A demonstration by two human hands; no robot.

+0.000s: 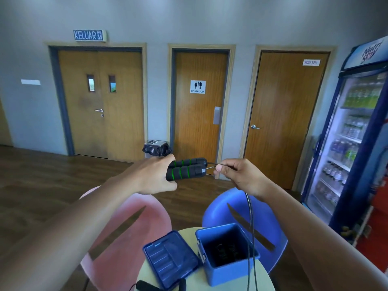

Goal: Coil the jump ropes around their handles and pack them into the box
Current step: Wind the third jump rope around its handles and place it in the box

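Head view: the left hand point(156, 175) grips the two black foam handles point(186, 168) with green rings. They lie side by side and point toward the right hand point(237, 175). The right hand pinches the thin rope point(252, 225) between thumb and fingers just beside the handle ends. From under that hand the rope hangs down past the open blue box point(231, 274), which stands below the right hand on the round tabletop point(266, 276). Its lid point(170, 261) lies flat below the left hand, touching the box. Something dark lies in the box; I cannot tell what. Another black handle point(147, 286) lies beside the lid.
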